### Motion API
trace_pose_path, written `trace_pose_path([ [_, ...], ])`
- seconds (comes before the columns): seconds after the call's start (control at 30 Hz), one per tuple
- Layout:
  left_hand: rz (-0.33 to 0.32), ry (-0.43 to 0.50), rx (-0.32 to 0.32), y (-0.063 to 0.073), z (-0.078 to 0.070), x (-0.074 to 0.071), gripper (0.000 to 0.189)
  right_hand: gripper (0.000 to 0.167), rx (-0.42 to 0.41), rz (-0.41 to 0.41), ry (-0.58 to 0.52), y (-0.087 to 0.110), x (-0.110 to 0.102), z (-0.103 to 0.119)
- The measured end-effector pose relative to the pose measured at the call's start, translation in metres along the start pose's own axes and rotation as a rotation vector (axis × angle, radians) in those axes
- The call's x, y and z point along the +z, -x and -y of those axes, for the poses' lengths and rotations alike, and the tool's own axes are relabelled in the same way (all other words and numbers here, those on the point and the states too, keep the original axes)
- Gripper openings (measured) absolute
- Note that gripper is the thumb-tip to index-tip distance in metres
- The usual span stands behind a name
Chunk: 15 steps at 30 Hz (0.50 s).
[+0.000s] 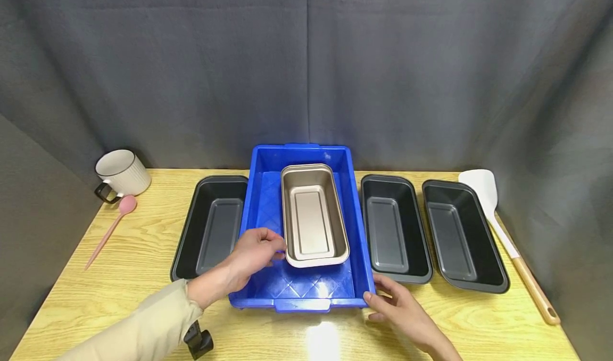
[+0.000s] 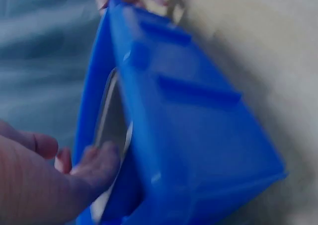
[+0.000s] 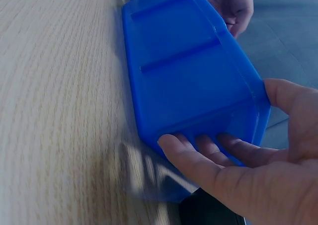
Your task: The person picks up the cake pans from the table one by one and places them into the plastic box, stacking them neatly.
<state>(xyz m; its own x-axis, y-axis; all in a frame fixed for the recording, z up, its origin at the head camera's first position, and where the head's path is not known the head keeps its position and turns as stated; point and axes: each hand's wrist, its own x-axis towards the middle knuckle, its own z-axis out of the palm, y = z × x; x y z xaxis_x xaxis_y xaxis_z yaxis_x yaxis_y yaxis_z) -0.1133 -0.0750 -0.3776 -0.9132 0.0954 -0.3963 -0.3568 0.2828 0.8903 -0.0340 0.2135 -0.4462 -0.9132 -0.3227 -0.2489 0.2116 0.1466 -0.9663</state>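
Observation:
A gold loaf pan (image 1: 313, 217) sits inside a blue tray (image 1: 316, 289) with raised walls. My left hand (image 1: 258, 249) reaches over the tray's left wall, its fingertips right at the pan's near left corner. Blurred in the left wrist view, that hand's loosely bent fingers (image 2: 102, 165) show beside the pan's rim, with space between thumb and fingers. At the tray's near right corner, my right hand (image 1: 397, 308) holds on. In the right wrist view its thumb lies on the rim and its fingers (image 3: 189, 160) lie against the outside wall.
One dark loaf pan (image 1: 191, 228) stands left of the tray; two more, a nearer one (image 1: 412, 228) and a farther one (image 1: 479, 238), stand right. Far left are a white mug (image 1: 126, 174) and a pink spoon (image 1: 112, 230). A spatula (image 1: 519, 273) lies far right, by the grey curtain (image 1: 383, 73).

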Motion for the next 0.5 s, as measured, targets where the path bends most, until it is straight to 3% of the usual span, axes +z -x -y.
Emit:
trace_pose_path([
  [0.1, 0.045, 0.027, 0.05, 0.0, -0.01, -0.01, 0.01, 0.051, 0.01, -0.008, -0.012, 0.0, 0.0, 0.0],
  [0.27, 0.093, 0.042, 0.2, -0.002, -0.023, -0.039, 0.02, 0.051, 0.008, -0.007, -0.022, 0.0, 0.0, -0.001],
  [0.37, 0.058, 0.066, 0.264, -0.005, -0.025, -0.062, 0.027, 0.05, -0.008, 0.006, -0.029, 0.0, 0.0, -0.001],
  [0.5, -0.007, 0.086, 0.299, -0.003, -0.022, -0.089, 0.031, 0.049, -0.024, 0.015, -0.028, 0.0, -0.002, -0.002],
])
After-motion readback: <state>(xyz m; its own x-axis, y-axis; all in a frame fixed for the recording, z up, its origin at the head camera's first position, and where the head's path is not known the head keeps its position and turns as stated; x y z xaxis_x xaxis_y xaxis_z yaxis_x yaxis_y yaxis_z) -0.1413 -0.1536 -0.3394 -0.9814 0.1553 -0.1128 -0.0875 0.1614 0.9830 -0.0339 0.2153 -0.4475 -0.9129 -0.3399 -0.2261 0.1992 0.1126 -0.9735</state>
